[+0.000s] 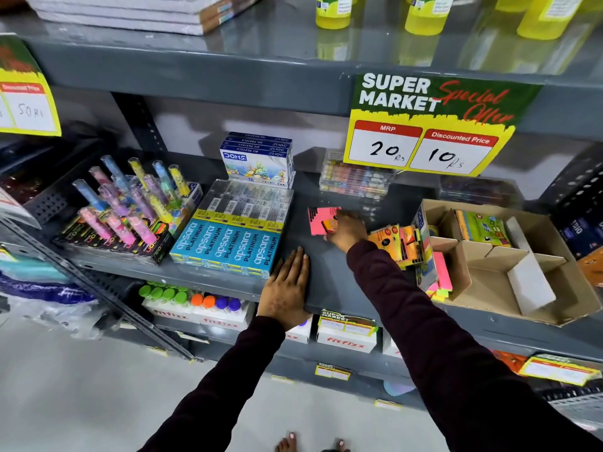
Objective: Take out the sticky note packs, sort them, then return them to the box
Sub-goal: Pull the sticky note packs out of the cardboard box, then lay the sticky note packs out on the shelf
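Grey steel shelving fills the view, and the work goes on at the middle shelf (329, 275), between the pencil boxes (228, 246) at nine o'clock and the cardboard box (535, 308) at three o'clock. Its front compartments look empty; one green pack (483, 228) sits in a back one.

My left hand (287, 288) lies flat and spread on the shelf edge, holding nothing. My right hand (347, 231) reaches toward twelve o'clock with its fingers closed on a pink pack (318, 220), which is on or just over the shelf; I cannot tell whether it has touched down. A heap of orange packs (396, 241) leans by the box's left wall, with pink and yellow strip pads (440, 272) just below at the shelf's front edge.

This looks like the sorting stage, with the pink pack starting its own pile. To do it well, I would set it flat and square, well clear of the pencil boxes, so later pinks stack neatly on top. Each colour needs its own spot with a gap between piles. The strip pads look close to sliding off, so they are worth pushing back from the edge first.
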